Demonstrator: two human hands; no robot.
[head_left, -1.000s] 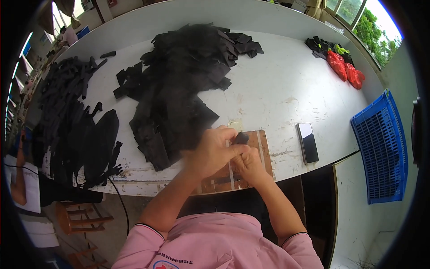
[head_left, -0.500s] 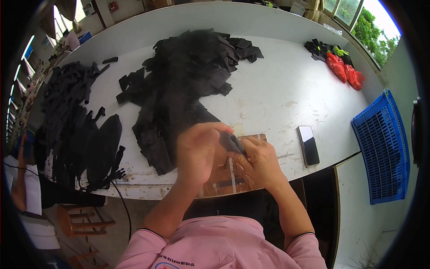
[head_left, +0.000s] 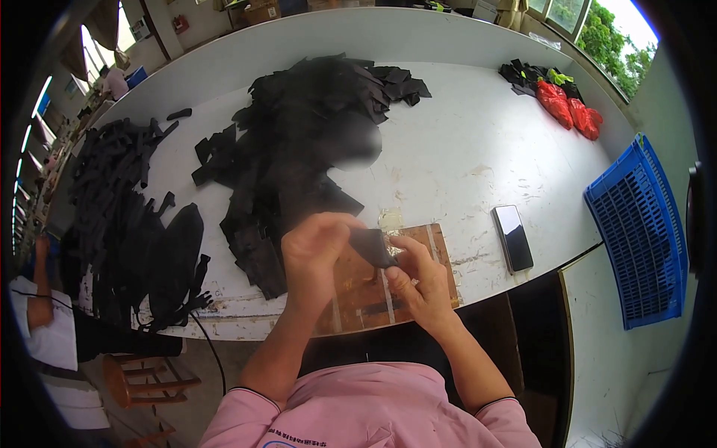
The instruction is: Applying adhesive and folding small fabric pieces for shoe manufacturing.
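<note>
Between my two hands is a small black fabric piece (head_left: 373, 247), held above a brown wooden board (head_left: 357, 287) at the table's near edge. My left hand (head_left: 317, 246) grips its left end, the fingers curled over and partly hiding it. At the right end, my right hand (head_left: 420, 280) pinches the lower corner between thumb and fingers. A large heap of flat black fabric pieces (head_left: 299, 112) spreads over the table just beyond my left hand.
To the left lie a pile of narrow black strips (head_left: 112, 157) and larger black pieces (head_left: 175, 250). A phone (head_left: 511, 239) rests right of the board. Red plastic bags (head_left: 556, 104) sit at the far right, and a blue plastic crate (head_left: 638, 239) stands at the right edge. Another person's arm (head_left: 41, 284) shows far left.
My hands have drawn slightly apart, and the right hand has turned and lowered a little. More of the black fabric piece now shows between them. The view has shifted slightly.
</note>
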